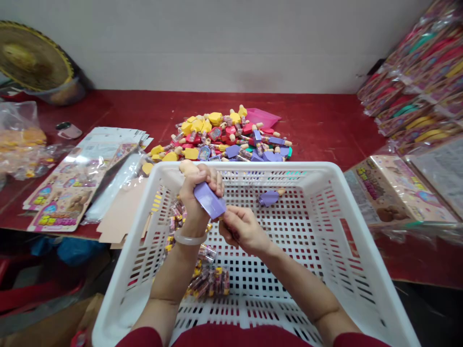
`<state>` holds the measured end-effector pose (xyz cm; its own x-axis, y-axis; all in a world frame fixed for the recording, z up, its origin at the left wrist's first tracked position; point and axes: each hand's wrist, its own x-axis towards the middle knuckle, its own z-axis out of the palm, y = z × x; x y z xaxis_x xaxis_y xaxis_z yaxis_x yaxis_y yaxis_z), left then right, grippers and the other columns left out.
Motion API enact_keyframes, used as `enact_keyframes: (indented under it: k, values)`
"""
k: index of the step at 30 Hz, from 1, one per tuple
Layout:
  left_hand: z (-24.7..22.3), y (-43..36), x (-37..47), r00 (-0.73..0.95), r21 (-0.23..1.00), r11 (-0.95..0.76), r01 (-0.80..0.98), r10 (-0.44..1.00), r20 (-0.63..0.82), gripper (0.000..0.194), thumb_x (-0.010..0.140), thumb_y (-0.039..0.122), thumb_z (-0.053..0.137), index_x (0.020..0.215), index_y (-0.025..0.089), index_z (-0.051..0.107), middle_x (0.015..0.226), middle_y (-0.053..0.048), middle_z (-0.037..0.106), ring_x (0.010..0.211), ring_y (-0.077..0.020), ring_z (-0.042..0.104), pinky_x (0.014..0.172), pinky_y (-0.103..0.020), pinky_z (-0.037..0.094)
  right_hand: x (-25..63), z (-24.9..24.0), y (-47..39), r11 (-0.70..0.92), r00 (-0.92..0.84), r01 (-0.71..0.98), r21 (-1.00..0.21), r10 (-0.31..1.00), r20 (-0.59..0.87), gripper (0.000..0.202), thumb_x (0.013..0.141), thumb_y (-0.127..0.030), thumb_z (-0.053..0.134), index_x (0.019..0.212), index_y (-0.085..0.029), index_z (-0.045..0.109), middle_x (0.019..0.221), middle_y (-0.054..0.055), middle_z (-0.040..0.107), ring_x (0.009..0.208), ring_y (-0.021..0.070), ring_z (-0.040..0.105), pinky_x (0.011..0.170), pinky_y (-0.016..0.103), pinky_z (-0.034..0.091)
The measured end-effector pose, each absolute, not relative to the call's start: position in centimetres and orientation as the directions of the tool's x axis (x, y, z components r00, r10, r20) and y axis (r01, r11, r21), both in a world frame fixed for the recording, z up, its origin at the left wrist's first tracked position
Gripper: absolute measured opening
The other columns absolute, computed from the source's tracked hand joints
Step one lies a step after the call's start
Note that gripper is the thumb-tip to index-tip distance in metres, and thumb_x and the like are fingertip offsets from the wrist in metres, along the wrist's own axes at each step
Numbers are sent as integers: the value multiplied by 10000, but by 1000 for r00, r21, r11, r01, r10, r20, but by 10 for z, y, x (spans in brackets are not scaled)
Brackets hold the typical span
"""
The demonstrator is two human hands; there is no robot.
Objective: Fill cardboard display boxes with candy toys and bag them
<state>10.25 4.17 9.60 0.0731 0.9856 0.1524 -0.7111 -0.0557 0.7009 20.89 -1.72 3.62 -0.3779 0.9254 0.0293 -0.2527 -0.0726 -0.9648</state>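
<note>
Above the white plastic basket (275,301), my left hand (197,190) is wrapped round a purple plastic toy (210,200) with a beige rounded end poking out past the thumb. My right hand (246,229) pinches at the toy's lower end; whatever sits between those fingertips is mostly hidden. A similar purple toy (269,197) with a beige tip lies inside the basket, to the right of my hands. Under my left forearm, several small clear-wrapped pieces (210,282) with yellow ends lie on the basket floor.
Beyond the basket, a heap of yellow, red and purple toys (224,137) covers part of the red table (318,120). Printed cards (68,193) and plastic bags lie left. Packed toys (415,96) are stacked at right, above a printed box (398,188). A straw hat (32,55) sits far left.
</note>
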Motion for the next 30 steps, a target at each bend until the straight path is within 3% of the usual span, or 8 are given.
enact_keyframes:
  k: [3,5,9,16,20,22,24,30]
  values:
    - [95,46,101,42,697,-59,-714,991,126,278,695,310,659,582,193,434,507,65,383,437,-58,420,427,-174,361,216,38,-9,-316,-607,-279,-907,790,-89,633,932,-760,402,765,-178,584,474,-56,472,310,71,272,347,233,223]
    - [92,49,100,-54,728,-107,-677,994,96,275,710,303,656,580,191,441,526,60,418,461,-61,446,451,-180,383,220,43,-8,-160,-447,-151,-975,891,-77,572,904,-723,519,820,-167,628,576,-2,586,388,87,388,398,233,290]
    - [90,51,101,-171,758,-160,-632,983,65,279,720,311,666,595,194,445,544,63,443,475,-64,467,479,-188,407,218,48,-17,221,24,163,-961,973,228,412,810,-564,738,944,-180,677,782,43,651,666,139,534,603,253,408]
    - [92,64,100,-54,750,-114,-652,993,104,335,781,400,696,651,199,461,573,57,451,485,-72,482,500,-191,427,221,46,2,-339,-535,-344,-876,837,-114,573,904,-728,527,831,-165,603,438,-104,368,355,58,198,382,220,177]
    - [128,77,70,-154,837,-439,-327,898,411,340,751,426,784,945,215,599,916,-20,660,901,-171,661,825,-286,524,244,63,14,-219,-460,-341,-914,887,-41,593,858,-741,611,879,-149,627,455,-101,397,367,48,225,383,206,152]
    - [155,73,52,-3,775,-631,-21,776,631,518,669,368,866,1098,234,610,1197,-55,647,1222,-242,568,1059,-380,432,254,74,14,-135,-439,-296,-946,899,9,570,816,-718,683,901,-158,622,475,-107,396,384,47,244,391,202,163]
    - [174,62,38,306,646,-726,235,686,660,579,598,340,914,1095,237,636,1269,-64,626,1348,-300,467,1161,-462,315,262,83,14,-101,-488,-182,-978,873,1,498,776,-629,776,882,-176,598,507,-111,406,401,45,270,395,196,186]
    - [121,26,33,710,540,-709,454,654,261,339,812,512,749,972,224,674,992,-75,666,955,-274,663,961,-433,466,276,71,22,3,-743,311,-950,624,-241,323,835,-473,727,858,-188,577,584,-84,487,475,77,414,436,200,309]
